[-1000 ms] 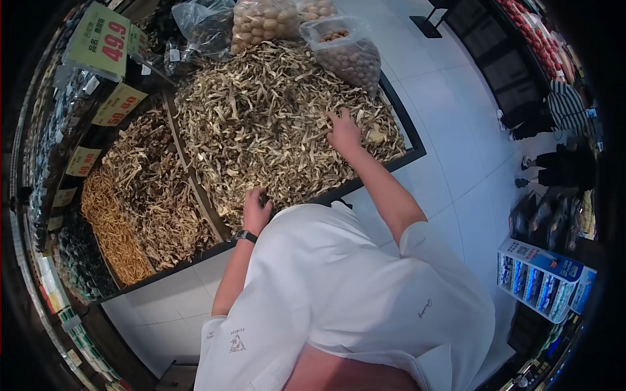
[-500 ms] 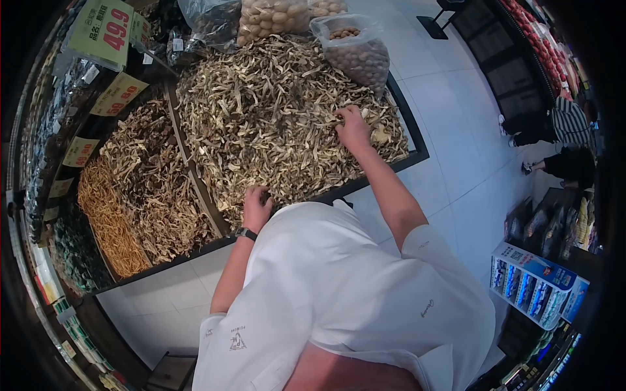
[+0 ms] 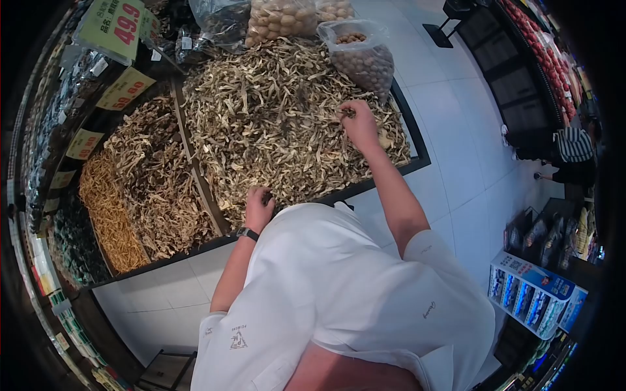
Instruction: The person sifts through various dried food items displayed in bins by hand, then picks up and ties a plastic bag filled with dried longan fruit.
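A broad heap of dried mushroom slices (image 3: 274, 117), pale tan with dark edges, fills the large display bin before me. My right hand (image 3: 362, 129) is over the heap's right side, its fingers curled around a small dark dried mushroom piece (image 3: 349, 113). Low at the heap's front edge, close to my shirt, my left hand (image 3: 258, 210) is closed with a dark dried piece (image 3: 266, 197) showing at its fingertips. A dark watch (image 3: 247, 233) sits on the left wrist.
Left of a wooden divider (image 3: 193, 156) lie darker dried strips (image 3: 160, 189) and orange-yellow strands (image 3: 107, 208). Clear bags of round brown goods (image 3: 362, 62) stand behind the heap. Price signs (image 3: 120, 29) line the left. Other people (image 3: 574, 146) are far right.
My right hand has risen slightly and turned, its fingers now curled around a visible dark piece. The left hand stays nearly in place. The view has shifted a little.
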`<action>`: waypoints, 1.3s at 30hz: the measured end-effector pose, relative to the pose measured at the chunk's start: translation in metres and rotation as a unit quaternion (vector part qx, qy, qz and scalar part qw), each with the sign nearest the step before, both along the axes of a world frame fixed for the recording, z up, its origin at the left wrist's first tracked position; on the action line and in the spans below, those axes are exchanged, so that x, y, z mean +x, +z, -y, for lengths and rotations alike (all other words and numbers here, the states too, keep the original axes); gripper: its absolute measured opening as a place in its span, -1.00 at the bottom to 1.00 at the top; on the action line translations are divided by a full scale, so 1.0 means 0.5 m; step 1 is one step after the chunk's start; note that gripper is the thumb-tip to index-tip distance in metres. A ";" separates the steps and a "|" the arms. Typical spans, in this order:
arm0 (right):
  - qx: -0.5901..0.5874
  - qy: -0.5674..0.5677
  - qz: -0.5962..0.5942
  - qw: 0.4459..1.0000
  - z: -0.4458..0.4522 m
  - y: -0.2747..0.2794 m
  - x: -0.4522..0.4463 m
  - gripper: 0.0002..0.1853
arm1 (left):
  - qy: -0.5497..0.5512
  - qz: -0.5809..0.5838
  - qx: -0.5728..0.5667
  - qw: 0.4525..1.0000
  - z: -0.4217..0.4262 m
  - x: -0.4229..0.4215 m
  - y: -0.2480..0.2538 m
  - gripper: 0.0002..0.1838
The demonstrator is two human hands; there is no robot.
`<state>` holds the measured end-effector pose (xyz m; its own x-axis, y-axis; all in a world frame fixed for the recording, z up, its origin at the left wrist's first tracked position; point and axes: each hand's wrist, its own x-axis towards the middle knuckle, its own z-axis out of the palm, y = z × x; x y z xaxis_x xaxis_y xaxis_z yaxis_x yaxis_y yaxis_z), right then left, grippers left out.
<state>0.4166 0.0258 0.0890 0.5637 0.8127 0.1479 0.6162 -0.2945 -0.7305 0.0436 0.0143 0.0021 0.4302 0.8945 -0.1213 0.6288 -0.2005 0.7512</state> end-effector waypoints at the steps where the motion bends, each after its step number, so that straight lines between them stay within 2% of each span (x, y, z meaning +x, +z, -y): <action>1: 0.031 0.010 0.023 0.999 -0.008 0.003 0.000 -0.79 | -0.001 -0.004 -0.006 1.000 0.000 -0.001 0.001 -0.65; 5: 0.062 0.034 -0.031 0.997 -0.070 0.073 -0.023 -0.82 | -0.008 -0.007 0.007 1.000 -0.004 -0.003 -0.005 -0.65; 8: 0.067 0.103 -0.059 0.991 -0.133 0.135 -0.054 -0.70 | -0.003 0.002 -0.001 1.000 -0.001 -0.006 -0.004 -0.65; 9: 0.077 0.130 -0.031 0.988 -0.155 0.147 -0.067 -0.61 | -0.008 0.005 0.012 1.000 -0.002 -0.007 -0.006 -0.65; 10: 0.086 0.158 -0.002 0.984 -0.168 0.152 -0.074 -0.52 | -0.012 0.009 0.025 1.000 -0.002 -0.008 -0.008 -0.65; 11: 0.085 0.159 -0.002 0.984 -0.172 0.153 -0.073 -0.52 | -0.011 0.009 0.024 1.000 0.000 -0.011 -0.009 -0.65; 13: 0.084 0.208 -0.025 0.974 -0.177 0.156 -0.071 -0.39 | -0.004 0.014 0.003 1.000 -0.003 -0.012 -0.006 -0.66; 15: 0.090 0.174 -0.032 0.980 -0.156 0.113 -0.061 -0.44 | -0.001 0.018 0.014 1.000 -0.007 -0.018 -0.007 -0.66; 17: 0.049 0.104 0.008 0.993 -0.115 0.062 -0.041 -0.49 | 0.003 0.022 0.022 1.000 -0.005 -0.026 -0.010 -0.66; 21: -0.024 0.094 -0.001 0.995 -0.002 -0.015 -0.035 -0.54 | -0.018 -0.011 -0.002 1.000 -0.008 -0.024 0.021 -0.67; 23: -0.073 0.106 -0.044 0.991 0.044 -0.043 -0.038 -0.58 | -0.032 -0.036 -0.002 0.999 -0.012 -0.022 0.025 -0.68; 26: -0.108 0.096 -0.068 0.987 0.087 -0.094 -0.049 -0.59 | -0.027 -0.046 -0.014 0.998 -0.016 -0.024 0.002 -0.70; 28: -0.116 0.090 -0.098 0.984 0.105 -0.110 -0.062 -0.59 | -0.029 -0.050 -0.020 0.998 -0.019 -0.027 -0.005 -0.71; 35: -0.158 0.105 -0.082 0.978 0.102 -0.106 -0.098 -0.60 | -0.052 -0.074 -0.006 0.996 -0.022 -0.028 0.006 -0.75; 39: -0.144 0.143 0.033 0.979 0.068 -0.115 -0.115 -0.62 | -0.066 -0.124 0.005 0.990 -0.011 -0.028 0.022 -0.77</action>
<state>0.3590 -0.0081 0.0317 0.3044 0.9490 -0.0818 0.7467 -0.2910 -0.5982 0.0295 0.0200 0.0129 0.5010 0.8343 -0.2299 0.7615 -0.2988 0.5751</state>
